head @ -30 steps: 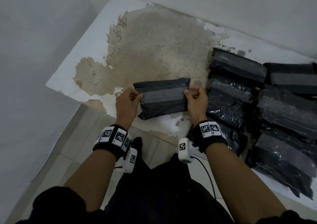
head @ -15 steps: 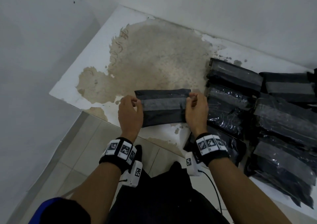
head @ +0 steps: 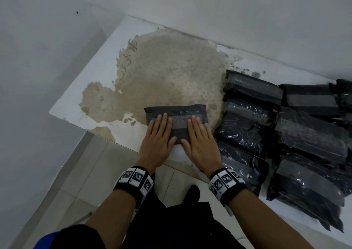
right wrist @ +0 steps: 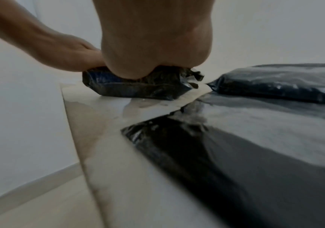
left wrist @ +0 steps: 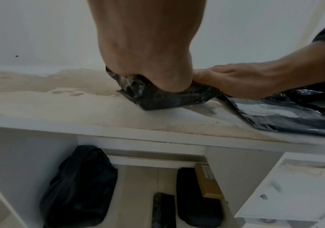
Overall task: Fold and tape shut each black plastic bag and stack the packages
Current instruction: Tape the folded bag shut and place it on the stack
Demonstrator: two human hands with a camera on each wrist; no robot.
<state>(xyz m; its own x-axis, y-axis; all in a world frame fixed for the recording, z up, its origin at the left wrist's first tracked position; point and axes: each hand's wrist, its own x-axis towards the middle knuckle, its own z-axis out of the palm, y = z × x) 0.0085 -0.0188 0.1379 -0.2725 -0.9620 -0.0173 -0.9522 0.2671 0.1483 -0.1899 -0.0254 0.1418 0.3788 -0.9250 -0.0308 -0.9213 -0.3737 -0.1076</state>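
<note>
Fingers (head: 162, 120) lie straight and flat, side by side, on the black bag (head: 176, 109). Left hand (head: 157, 142) and right hand (head: 199, 142) press it onto the table (head: 91, 94). Only the head view shows the gray tape (head: 180, 122) and the pile of packages (head: 308, 140). Only the left wrist view shows a dark bundle (left wrist: 79, 185) under the table.

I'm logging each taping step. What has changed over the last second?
Both hands let go of the ends of the grey tape strip. The left hand and right hand now press flat on the folded black plastic package, which is down on the white worn tabletop. The taped black packages at right stayed put.
</note>
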